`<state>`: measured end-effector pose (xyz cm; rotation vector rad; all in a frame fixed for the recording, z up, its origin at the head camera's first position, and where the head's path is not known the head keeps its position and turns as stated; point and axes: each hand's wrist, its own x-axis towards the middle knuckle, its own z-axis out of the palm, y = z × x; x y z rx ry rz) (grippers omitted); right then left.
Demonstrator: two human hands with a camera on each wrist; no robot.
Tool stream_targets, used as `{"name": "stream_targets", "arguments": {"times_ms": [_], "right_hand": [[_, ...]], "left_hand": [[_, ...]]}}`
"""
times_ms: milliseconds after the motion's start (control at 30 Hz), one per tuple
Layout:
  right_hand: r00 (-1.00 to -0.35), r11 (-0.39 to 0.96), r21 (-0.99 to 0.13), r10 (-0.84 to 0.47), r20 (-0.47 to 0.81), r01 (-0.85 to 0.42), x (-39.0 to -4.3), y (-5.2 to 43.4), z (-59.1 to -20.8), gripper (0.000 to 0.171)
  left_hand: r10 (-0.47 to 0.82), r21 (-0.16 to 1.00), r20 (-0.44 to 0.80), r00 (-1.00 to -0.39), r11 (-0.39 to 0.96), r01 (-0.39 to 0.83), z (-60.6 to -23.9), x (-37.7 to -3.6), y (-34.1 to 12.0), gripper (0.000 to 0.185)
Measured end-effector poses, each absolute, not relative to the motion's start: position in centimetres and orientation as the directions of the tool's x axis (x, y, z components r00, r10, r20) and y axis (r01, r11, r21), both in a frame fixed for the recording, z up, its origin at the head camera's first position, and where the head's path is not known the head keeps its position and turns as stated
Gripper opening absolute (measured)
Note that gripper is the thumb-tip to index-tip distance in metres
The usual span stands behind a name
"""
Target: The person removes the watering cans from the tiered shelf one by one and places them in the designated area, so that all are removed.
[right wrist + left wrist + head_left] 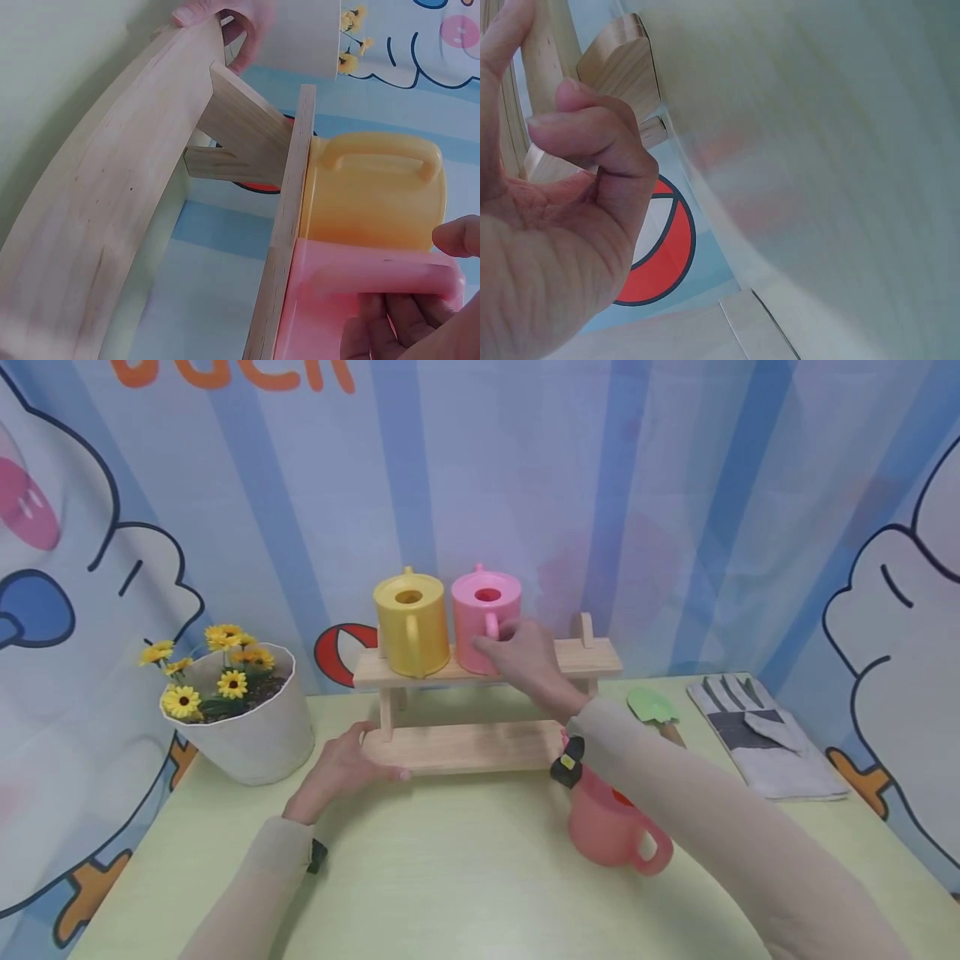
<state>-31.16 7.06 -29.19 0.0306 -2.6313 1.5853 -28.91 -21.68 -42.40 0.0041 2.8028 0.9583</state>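
Head view: right hand (525, 653) gripped pink watering can (486, 610) handle on wooden shelf (592, 657) top tier, beside yellow can (411, 622); left hand (341, 767) clasped lower tier's left end.

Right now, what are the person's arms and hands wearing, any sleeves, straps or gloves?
Both hands are bare, no gloves or rings visible. The left hand and right hand come out of long, close-fitting pale beige sleeves reaching the wrists. Each wrist carries a small black device; the right one shows a yellow spot, the left one is mostly hidden.
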Motion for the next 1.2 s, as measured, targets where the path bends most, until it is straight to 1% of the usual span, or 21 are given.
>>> {"name": "stream_targets", "arguments": {"times_ms": [100,233,467,733,1100,1200], "right_hand": [[-0.998,0.451,-0.891,0.015,0.065,-0.052,-31.2,6.7,-29.2,0.027],[-0.999,0.409,-0.912,0.035,0.042,-0.024,-31.4,6.4,-29.2,0.024],[-0.997,0.291,-0.956,0.07,-0.017,0.037,-32.1,6.1,-29.2,0.026],[-0.998,0.152,-0.988,0.053,-0.032,0.04,-32.3,5.7,-29.4,0.024],[-0.999,0.064,-0.997,0.024,-0.042,0.044,-32.4,5.4,-29.9,0.025],[-0.998,0.058,-0.997,0.039,-0.042,0.044,-32.4,5.3,-29.9,0.025]], "left_hand": [[0.059,0.609,-0.171,-0.984,0.791,-0.058,-42.4,-28.9,-21.8,0.122],[0.06,0.618,-0.176,-0.983,0.784,-0.063,-42.5,-29.0,-21.8,0.123],[0.057,0.62,-0.182,-0.982,0.782,-0.069,-42.4,-29.1,-21.6,0.122],[0.055,0.615,-0.179,-0.982,0.786,-0.068,-42.5,-28.9,-21.6,0.12],[0.054,0.608,-0.183,-0.982,0.791,-0.07,-42.6,-28.9,-21.7,0.121],[0.054,0.609,-0.186,-0.981,0.79,-0.072,-42.6,-29.0,-21.7,0.122]]}}
